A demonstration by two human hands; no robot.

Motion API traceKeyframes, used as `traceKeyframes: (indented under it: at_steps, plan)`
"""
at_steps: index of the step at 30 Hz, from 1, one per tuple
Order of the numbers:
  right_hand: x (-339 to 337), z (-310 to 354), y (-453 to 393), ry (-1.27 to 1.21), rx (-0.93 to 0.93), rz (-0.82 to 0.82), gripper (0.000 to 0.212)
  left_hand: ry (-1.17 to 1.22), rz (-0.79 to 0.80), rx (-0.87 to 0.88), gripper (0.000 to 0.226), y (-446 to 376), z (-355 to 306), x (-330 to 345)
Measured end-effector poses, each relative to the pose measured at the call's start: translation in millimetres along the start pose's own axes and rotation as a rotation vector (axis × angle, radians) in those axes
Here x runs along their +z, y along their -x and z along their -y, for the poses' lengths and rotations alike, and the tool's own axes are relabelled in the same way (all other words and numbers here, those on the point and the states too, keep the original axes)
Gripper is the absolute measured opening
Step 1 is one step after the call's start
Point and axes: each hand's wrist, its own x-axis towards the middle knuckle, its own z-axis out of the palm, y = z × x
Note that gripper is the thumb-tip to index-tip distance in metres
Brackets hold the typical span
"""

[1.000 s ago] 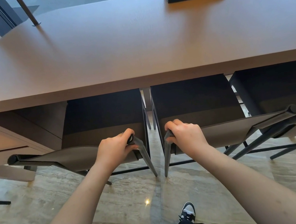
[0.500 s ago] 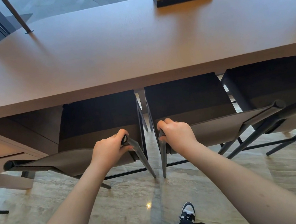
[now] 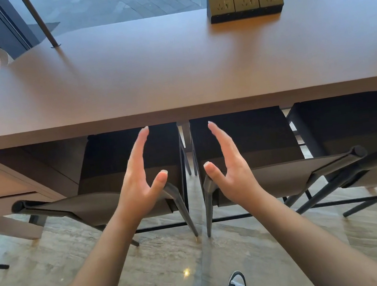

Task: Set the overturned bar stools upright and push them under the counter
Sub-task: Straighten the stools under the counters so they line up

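Three dark bar stools stand upright side by side, their seats partly under the brown counter [image 3: 172,76]. The left stool [image 3: 103,170] and the middle stool [image 3: 266,146] have grey backrests facing me. A third stool [image 3: 361,126] stands at the right. My left hand [image 3: 139,182] is open above the left stool's backrest, fingers straight and pointing at the counter. My right hand [image 3: 230,168] is open the same way above the middle stool's backrest. Neither hand grips anything; the thumbs sit close to the backrest corners.
A black block of three brass power sockets [image 3: 244,2] sits on the counter's far side. A thin metal pole [image 3: 42,22] rises at the far left. A wooden cabinet [image 3: 0,185] fills the space under the counter at left. My shoes [image 3: 235,282] stand on the stone floor.
Both hands have let go of the backrest corners and opened with fingers stretched forward. The stools look slightly further under the counter than a second ago.
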Motion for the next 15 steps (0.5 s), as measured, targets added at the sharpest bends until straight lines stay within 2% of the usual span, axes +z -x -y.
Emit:
traceKeyframes:
  at_steps: [4,7,15]
  plan:
    - [-7,10,-6,-0.105,-0.012,-0.052,0.083,0.136,-0.045,0.093,0.085,-3,-17,1]
    - [-10,11,-6,-0.194,-0.010,-0.058,0.077,0.169,-0.074,0.107,0.086,-4,-25,-2]
    - [0,35,-16,-0.243,-0.056,-0.011,0.071,0.124,-0.160,0.084,0.085,6,-43,-29]
